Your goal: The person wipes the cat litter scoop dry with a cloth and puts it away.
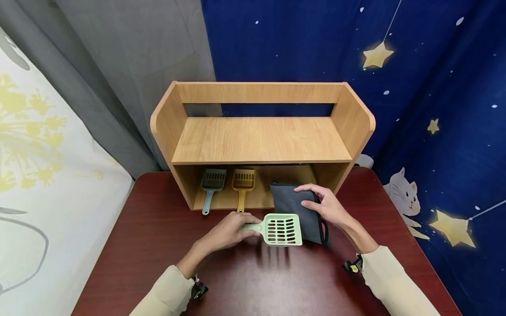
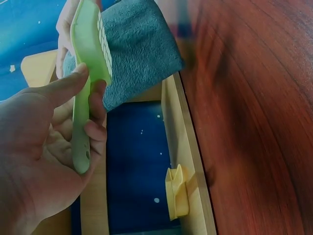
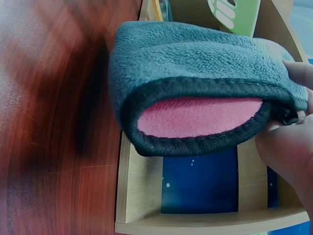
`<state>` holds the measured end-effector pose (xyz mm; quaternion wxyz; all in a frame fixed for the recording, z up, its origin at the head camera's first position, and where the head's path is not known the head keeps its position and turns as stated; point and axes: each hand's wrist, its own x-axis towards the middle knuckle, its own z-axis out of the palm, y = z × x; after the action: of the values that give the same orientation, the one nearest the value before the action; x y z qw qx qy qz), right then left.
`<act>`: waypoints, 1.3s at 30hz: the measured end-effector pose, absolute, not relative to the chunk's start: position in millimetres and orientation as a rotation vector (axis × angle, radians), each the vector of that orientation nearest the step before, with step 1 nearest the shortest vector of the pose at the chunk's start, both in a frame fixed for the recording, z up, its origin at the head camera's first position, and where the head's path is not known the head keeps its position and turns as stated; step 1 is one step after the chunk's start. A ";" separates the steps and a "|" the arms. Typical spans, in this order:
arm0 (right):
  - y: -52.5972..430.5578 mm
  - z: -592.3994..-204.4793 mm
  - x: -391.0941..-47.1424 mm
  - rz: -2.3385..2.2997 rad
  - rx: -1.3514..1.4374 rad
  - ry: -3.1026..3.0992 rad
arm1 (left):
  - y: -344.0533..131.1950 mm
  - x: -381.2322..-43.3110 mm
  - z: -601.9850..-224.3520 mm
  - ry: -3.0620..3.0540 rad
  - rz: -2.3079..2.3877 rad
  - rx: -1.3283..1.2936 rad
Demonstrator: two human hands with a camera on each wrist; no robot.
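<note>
My left hand (image 1: 233,230) grips the handle of a pale green litter scoop (image 1: 282,230), whose slotted head points right. In the left wrist view, the thumb presses on the scoop (image 2: 90,44) and the fingers curl under its handle. A grey-blue folded towel (image 1: 290,199) with black edging hangs from my right hand (image 1: 328,205), pinched near its upper right side. The right wrist view shows pink lining (image 3: 200,117) inside the fold of the towel (image 3: 195,58). In the head view, the scoop's head overlaps the front of the towel; contact between them cannot be told.
A wooden two-tier shelf (image 1: 261,138) stands at the back of the dark red table (image 1: 158,254). On its lower level lie a blue-grey scoop (image 1: 209,195) and a yellow scoop (image 1: 241,195), handles toward me. Curtains (image 1: 292,39) hang behind.
</note>
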<state>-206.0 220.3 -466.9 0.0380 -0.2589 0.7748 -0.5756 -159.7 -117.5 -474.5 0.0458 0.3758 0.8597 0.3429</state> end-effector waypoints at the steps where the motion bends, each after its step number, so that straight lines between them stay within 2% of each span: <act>1: 219.4 -466.9 -206.6 -1.757 -0.811 2.362 | -117.6 -159.8 -474.2 2.609 1.053 1.148; 16: 187.8 -450.6 -218.2 -1.559 -1.035 2.164 | -106.8 -154.1 -467.4 2.530 1.136 1.165; 30: 222.8 -446.6 -215.8 -1.497 -0.960 2.277 | -131.4 -156.6 -472.7 2.571 1.163 1.170; 39: 195.9 -447.0 -219.3 -1.486 -1.077 2.211 | -115.4 -156.0 -469.2 2.513 1.166 1.195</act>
<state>-219.3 195.9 -447.0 0.1337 -0.3714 0.7626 -0.5125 -156.0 -115.4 -469.2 0.0620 0.3953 0.8313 0.3858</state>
